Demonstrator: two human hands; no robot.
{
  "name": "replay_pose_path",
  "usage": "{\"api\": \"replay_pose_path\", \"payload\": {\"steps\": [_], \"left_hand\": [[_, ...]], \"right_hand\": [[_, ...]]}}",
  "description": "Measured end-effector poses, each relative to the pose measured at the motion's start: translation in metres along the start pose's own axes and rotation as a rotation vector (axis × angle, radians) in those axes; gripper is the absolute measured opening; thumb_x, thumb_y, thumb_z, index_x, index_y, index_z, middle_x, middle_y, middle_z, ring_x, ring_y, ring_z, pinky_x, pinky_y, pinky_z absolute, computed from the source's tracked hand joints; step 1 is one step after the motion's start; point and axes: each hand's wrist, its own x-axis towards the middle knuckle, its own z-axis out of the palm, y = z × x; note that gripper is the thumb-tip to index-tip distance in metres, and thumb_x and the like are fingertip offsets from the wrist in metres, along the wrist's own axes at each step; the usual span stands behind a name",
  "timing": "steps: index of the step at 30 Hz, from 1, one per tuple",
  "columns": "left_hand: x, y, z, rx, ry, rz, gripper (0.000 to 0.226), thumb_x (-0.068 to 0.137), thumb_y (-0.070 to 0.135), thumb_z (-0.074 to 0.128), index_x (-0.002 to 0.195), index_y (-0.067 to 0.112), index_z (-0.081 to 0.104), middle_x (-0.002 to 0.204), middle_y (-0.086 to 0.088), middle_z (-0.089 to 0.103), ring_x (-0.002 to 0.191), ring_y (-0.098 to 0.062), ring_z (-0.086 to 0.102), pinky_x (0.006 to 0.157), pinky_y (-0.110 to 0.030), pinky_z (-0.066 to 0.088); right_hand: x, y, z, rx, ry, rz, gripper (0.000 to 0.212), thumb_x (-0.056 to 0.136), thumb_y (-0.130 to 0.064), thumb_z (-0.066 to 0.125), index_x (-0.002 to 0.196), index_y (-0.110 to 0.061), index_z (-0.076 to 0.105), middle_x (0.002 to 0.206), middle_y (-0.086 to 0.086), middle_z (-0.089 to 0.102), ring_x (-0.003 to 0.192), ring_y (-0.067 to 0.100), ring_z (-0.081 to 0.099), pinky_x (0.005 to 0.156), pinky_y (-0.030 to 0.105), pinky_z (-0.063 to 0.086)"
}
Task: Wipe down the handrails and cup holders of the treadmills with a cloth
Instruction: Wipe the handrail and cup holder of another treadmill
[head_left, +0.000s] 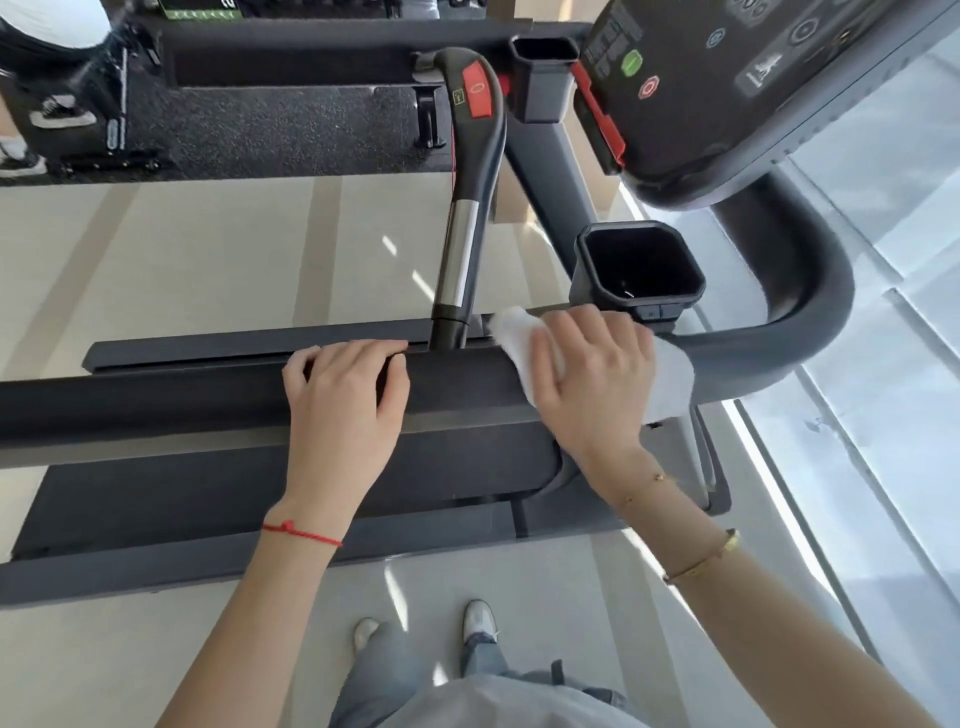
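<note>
Two forearms are reaching forward from the bottom of the view, over the person's grey trousers and pale shoes (480, 621) on the light floor. Both hands are resting on the dark side handrail (208, 400) of the treadmill, which is running across the middle of the picture.

Her left hand (345, 395), with a red string at the wrist, is lying on top of the rail with its fingers curling lightly over the far edge and holding nothing else; it is probably steadying her as she leans in. Its grip is loose and apart.

Her right hand (592, 374) is pressing the white cloth (670, 379) flat against the rail with fingers spread and fairly straight, so the grip is apart, pushing rather than clamping. This is happening toward the right end of the rail, where it is curving round to the console (737, 88). Spreading the fingers is likely keeping more cloth in contact with the surface.

Just beyond the cloth, the near cup holder (587, 254) is sitting open and dark inside, and a second cup holder (543, 98) is standing farther back. Neither is being touched, so both appear yet to be wiped. Between them and the left hand, a chrome-and-black handle (460, 244) with a red button is rising from the rail's far edge.
</note>
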Motion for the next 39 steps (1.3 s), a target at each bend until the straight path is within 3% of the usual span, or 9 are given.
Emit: {"api": "replay_pose_path", "payload": {"steps": [3,7,11,13,19,26,33,36,39], "left_hand": [[0.001,0.003,0.0,0.008,-0.009,-0.008,0.024,0.099,0.022,0.048,0.113,0.021,0.068,0.105,0.006,0.07,0.102,-0.016,0.061,0.104,-0.04,0.029],[0.003,0.003,-0.001,-0.005,-0.02,0.001,0.025,0.099,0.021,0.047,0.112,0.02,0.069,0.106,0.005,0.07,0.101,-0.017,0.061,0.105,-0.04,0.029],[0.012,0.013,0.002,-0.083,-0.075,0.074,0.023,0.099,0.021,0.05,0.113,0.018,0.068,0.106,0.005,0.069,0.096,-0.018,0.062,0.104,-0.038,0.032],[0.015,0.022,0.008,-0.106,-0.109,0.125,0.024,0.099,0.022,0.051,0.114,0.017,0.068,0.106,0.005,0.069,0.095,-0.018,0.062,0.102,-0.039,0.036],[0.021,0.044,0.024,-0.107,-0.145,0.188,0.021,0.098,0.02,0.049,0.106,0.013,0.067,0.097,0.002,0.068,0.088,-0.021,0.062,0.092,-0.038,0.041],[0.024,0.082,0.044,-0.161,-0.14,0.225,0.023,0.099,0.021,0.05,0.115,0.018,0.067,0.109,0.005,0.069,0.099,-0.014,0.063,0.097,-0.031,0.038],[0.021,0.128,0.07,-0.078,-0.075,0.179,0.024,0.1,0.022,0.047,0.111,0.019,0.068,0.104,0.007,0.07,0.091,-0.014,0.063,0.096,-0.033,0.037],[0.02,0.137,0.077,-0.04,-0.05,0.15,0.025,0.101,0.022,0.045,0.109,0.02,0.069,0.102,0.008,0.071,0.09,-0.014,0.063,0.094,-0.035,0.038],[0.019,0.137,0.079,-0.017,-0.025,0.141,0.026,0.101,0.022,0.044,0.108,0.02,0.069,0.101,0.008,0.071,0.09,-0.014,0.064,0.093,-0.035,0.039]], "right_hand": [[-0.006,-0.036,0.008,0.082,-0.084,-0.141,0.024,0.097,-0.028,0.045,0.096,-0.017,0.067,0.084,-0.001,0.062,0.078,0.026,0.052,0.073,0.04,0.04],[-0.002,-0.005,0.001,0.099,-0.146,-0.295,0.029,0.1,-0.032,0.044,0.11,-0.017,0.067,0.097,-0.001,0.065,0.084,0.025,0.056,0.077,0.04,0.043],[0.001,0.037,-0.011,-0.028,-0.001,0.046,0.024,0.097,-0.027,0.046,0.091,-0.019,0.067,0.082,-0.003,0.062,0.077,0.026,0.052,0.074,0.035,0.039],[-0.005,0.025,-0.005,-0.051,0.032,0.107,0.025,0.098,-0.027,0.045,0.094,-0.02,0.068,0.087,-0.004,0.063,0.083,0.026,0.053,0.077,0.036,0.039],[-0.022,0.022,0.004,0.063,-0.103,-0.204,0.034,0.101,-0.034,0.044,0.128,-0.021,0.06,0.126,-0.002,0.059,0.109,0.027,0.052,0.093,0.035,0.036],[-0.015,0.119,-0.018,0.043,-0.027,-0.06,0.027,0.099,-0.028,0.046,0.117,-0.02,0.064,0.116,-0.004,0.063,0.101,0.025,0.056,0.09,0.036,0.041],[0.017,0.21,-0.044,0.084,-0.068,0.112,0.027,0.098,-0.029,0.044,0.09,-0.018,0.068,0.091,-0.002,0.065,0.089,0.027,0.055,0.083,0.031,0.037],[0.009,0.194,-0.043,0.105,-0.092,0.087,0.026,0.098,-0.03,0.043,0.097,-0.02,0.067,0.095,-0.002,0.061,0.091,0.027,0.053,0.085,0.034,0.037],[-0.01,0.152,-0.035,0.165,-0.171,-0.039,0.033,0.1,-0.033,0.037,0.118,-0.022,0.062,0.111,-0.003,0.056,0.1,0.024,0.048,0.09,0.034,0.033]]}}
